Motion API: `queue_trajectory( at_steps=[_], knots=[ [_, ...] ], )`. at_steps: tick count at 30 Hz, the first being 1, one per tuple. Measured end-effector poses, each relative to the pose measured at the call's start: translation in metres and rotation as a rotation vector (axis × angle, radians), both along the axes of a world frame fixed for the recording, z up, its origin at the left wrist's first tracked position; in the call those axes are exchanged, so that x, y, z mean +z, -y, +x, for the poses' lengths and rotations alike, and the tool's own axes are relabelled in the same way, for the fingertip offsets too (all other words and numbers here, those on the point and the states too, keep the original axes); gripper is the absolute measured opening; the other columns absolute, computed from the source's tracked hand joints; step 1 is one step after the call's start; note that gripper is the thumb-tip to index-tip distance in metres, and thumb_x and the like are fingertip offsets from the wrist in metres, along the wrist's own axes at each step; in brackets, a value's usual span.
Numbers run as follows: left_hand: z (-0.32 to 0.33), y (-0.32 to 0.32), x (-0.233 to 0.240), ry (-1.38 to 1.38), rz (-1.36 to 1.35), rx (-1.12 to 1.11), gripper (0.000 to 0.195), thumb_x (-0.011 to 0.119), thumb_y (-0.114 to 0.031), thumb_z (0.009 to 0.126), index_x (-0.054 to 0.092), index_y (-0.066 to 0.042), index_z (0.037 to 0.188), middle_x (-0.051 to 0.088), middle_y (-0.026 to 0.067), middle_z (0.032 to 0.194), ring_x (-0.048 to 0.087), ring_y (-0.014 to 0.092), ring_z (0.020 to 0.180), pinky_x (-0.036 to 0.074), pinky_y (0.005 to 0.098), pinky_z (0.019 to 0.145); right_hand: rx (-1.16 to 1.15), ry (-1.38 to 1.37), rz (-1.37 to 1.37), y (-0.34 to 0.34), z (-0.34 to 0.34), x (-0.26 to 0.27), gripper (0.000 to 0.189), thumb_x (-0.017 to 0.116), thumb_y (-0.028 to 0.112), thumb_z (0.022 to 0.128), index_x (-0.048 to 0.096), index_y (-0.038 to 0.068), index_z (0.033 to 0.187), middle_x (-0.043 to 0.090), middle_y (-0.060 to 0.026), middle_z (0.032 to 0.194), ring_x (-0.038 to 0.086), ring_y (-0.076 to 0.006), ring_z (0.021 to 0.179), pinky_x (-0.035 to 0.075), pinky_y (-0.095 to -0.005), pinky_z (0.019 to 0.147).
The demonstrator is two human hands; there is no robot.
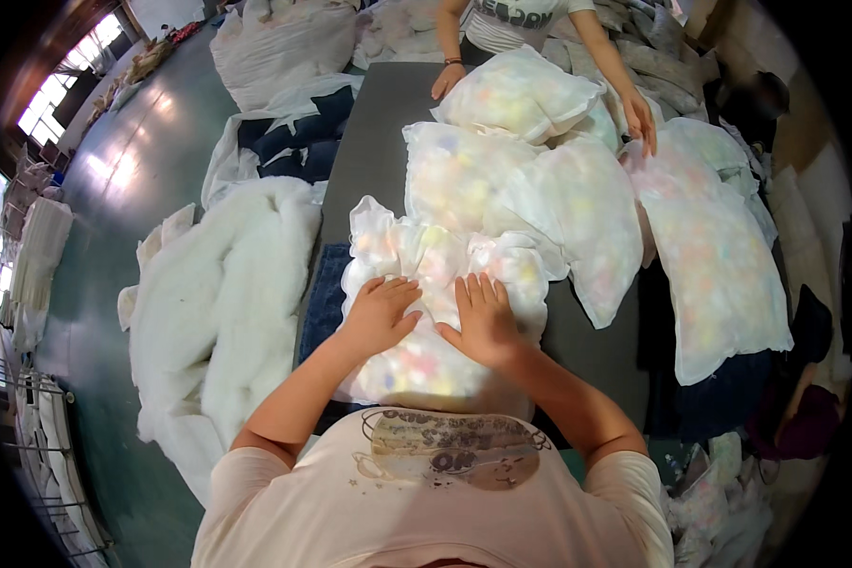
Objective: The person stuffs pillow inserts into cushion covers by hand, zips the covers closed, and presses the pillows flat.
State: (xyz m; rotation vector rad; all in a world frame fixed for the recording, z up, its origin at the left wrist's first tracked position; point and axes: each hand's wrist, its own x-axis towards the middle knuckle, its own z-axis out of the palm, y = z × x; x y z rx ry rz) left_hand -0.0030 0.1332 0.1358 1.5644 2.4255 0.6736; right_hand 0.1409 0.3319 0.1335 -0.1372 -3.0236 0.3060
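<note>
Directly before me lies a stuffed white fabric cushion (pixel 415 366), its coloured filling showing through the thin cover. My left hand (pixel 383 316) presses on its left half with the palm down. On the right half, my right hand (pixel 484 319) rests flat, fingers pointing away from me. Neither hand grips anything. Dark blue denim cloth (pixel 324 295) shows along the cushion's left side, on the grey tabletop (pixel 376 106). Just beyond it lie more cushions of the same kind, among them a large one (pixel 461 170) and a pointed one (pixel 589 213).
Across the table a co-worker's hand (pixel 639 121) touches a long cushion (pixel 710 241); the other hand (pixel 449 79) is near an upper cushion (pixel 518 92). White fluffy batting (pixel 227 312) stands at the left beside a sack of dark blue pieces (pixel 298 145). Filled bags (pixel 710 497) lie at lower right.
</note>
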Motion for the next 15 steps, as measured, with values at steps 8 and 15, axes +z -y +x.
queue_trajectory(
  at_steps=[8,15],
  knots=[
    [-0.068,-0.058,-0.062,-0.371,0.217,0.202,0.058,0.049,-0.025,0.098,0.041,-0.013,0.155,0.044,0.0077,0.158,0.040,0.026,0.147,0.025,0.0512,0.120,-0.213,-0.395,0.052,-0.030,-0.084,-0.034,0.089,0.070,0.046,0.087,0.038,-0.010,0.148,0.037,-0.0301,0.155,0.030,-0.0463,0.147,0.019,-0.0581,0.121],
    [-0.048,-0.016,-0.023,0.387,0.078,0.142,0.019,0.064,-0.018,0.082,0.075,-0.002,0.081,0.067,0.0151,0.065,0.065,0.032,0.059,0.052,0.0397,0.063,-0.084,-0.375,-0.018,-0.024,-0.039,-0.024,0.071,0.070,0.038,0.089,0.050,-0.003,0.142,0.040,-0.0229,0.156,0.031,-0.0464,0.146,0.021,-0.0591,0.120]
  ],
)
